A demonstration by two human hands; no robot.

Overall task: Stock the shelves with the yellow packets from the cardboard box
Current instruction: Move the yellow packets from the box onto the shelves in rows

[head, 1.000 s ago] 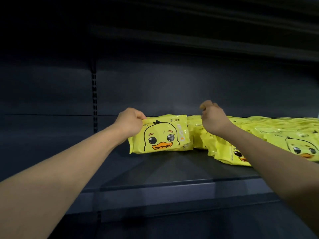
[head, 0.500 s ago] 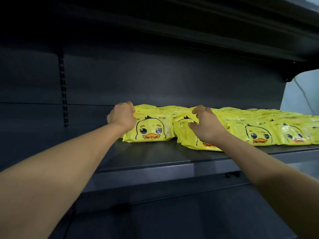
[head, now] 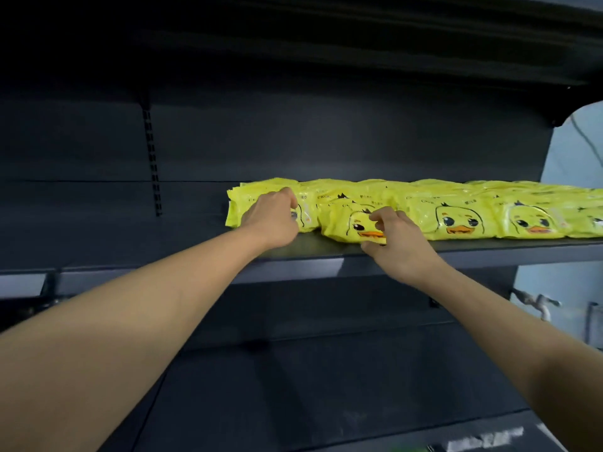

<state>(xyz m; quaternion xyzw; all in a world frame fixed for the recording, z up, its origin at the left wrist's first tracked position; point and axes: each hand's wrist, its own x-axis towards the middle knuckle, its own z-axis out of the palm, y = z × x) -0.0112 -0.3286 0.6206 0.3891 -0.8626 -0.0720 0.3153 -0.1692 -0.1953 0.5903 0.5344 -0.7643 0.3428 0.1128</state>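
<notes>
Yellow duck-printed packets lie in a row along the dark shelf (head: 306, 252), running from the middle to the right edge of the head view. My left hand (head: 270, 220) lies over the leftmost packet (head: 236, 207), fingers curled onto its top. My right hand (head: 399, 246) pinches the front of the second packet (head: 341, 223), thumb under its lower edge and fingers on the duck face. More packets (head: 456, 220) sit side by side to the right. The cardboard box is out of view.
An upper shelf (head: 326, 50) hangs low over the row. A slotted upright rail (head: 151, 164) runs down the back panel at left, beside bare shelf surface (head: 114, 223). A lower shelf (head: 326, 386) lies below. A pale wall with a tap (head: 535, 303) shows at right.
My left hand has carried the leftmost packet to the right, up against the row. My right hand came down from the top of the packets to the second packet's front edge.
</notes>
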